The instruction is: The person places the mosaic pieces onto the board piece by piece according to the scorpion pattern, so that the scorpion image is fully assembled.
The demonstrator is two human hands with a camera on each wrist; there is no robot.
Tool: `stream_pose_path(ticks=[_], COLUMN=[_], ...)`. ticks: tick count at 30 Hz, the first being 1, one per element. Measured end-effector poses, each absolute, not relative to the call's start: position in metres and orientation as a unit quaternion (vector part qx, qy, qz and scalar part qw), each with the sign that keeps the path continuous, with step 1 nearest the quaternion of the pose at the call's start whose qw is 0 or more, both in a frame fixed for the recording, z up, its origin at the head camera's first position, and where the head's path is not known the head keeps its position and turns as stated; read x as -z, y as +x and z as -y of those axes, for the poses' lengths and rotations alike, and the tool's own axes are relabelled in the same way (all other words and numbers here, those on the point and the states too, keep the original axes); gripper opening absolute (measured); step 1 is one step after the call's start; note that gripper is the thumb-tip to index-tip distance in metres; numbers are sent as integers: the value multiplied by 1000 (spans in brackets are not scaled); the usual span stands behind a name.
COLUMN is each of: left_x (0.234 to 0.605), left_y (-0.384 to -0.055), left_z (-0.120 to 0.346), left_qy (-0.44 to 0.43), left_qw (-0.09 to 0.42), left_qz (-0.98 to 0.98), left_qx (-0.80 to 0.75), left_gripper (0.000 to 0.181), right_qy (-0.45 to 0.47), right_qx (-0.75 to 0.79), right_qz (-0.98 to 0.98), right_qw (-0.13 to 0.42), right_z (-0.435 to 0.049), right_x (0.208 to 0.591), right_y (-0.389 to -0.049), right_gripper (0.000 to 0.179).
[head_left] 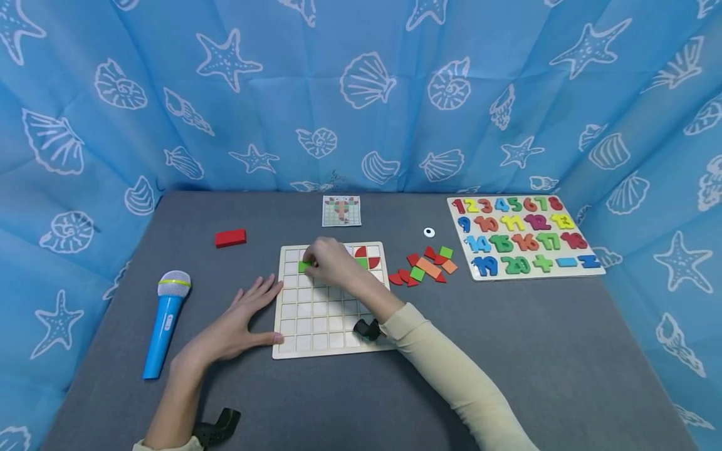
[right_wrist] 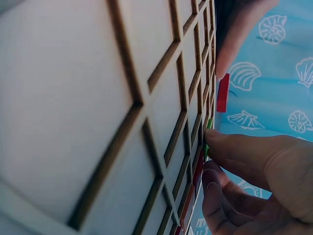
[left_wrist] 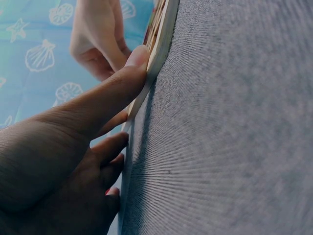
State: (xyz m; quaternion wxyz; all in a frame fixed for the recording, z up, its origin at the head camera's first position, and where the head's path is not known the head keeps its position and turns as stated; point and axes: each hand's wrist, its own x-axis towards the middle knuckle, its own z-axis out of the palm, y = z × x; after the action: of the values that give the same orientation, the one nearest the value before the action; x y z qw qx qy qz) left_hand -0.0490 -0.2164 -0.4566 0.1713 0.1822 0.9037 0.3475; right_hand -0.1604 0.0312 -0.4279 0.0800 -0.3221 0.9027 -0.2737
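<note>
A wooden grid board (head_left: 304, 342) with white cells lies in the middle of the table. Over its upper left cells, my right hand (head_left: 338, 266) pinches a green tile (head_left: 305, 264) between thumb and fingertips; the right wrist view shows this green tile (right_wrist: 207, 139) at the grid surface. My left hand (head_left: 239, 322) is spread along the board's left side, its thumb (left_wrist: 137, 58) and fingertips touching the edge. Red quarter-round pieces (head_left: 374, 262) and a green tile (head_left: 362, 262) sit in the upper right cells. My right hand covers part of the top rows.
Loose red, green and orange pieces (head_left: 429, 268) lie right of the board. Behind it is a pattern card (head_left: 341, 211). A number board (head_left: 524, 238) and a white disc (head_left: 429, 232) are to the right; a red block (head_left: 230, 238) and a toy microphone (head_left: 166, 322) to the left.
</note>
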Motion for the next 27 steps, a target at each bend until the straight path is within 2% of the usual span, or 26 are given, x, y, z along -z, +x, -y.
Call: stream_pose_path(ticks=[10,21,27], left_x=[456,456,457], left_y=[-50,-50,-52], left_z=[216,215,215], left_qy=[183,170,169], left_qw=[175,182,185], left_qz=[-902,-904,-905], left_qx=[-351,-349,-344], left_gripper=[109,110,110], right_qy=[-276,-195,-139], right_qx=[331,307,273], right_qz=[-898,-929,-951], right_qw=[93,61,53], right_z=[-68,-166,-211], right_x=[421,422,426], right_y=[-154,-148,-150], right_gripper=[19,17,23])
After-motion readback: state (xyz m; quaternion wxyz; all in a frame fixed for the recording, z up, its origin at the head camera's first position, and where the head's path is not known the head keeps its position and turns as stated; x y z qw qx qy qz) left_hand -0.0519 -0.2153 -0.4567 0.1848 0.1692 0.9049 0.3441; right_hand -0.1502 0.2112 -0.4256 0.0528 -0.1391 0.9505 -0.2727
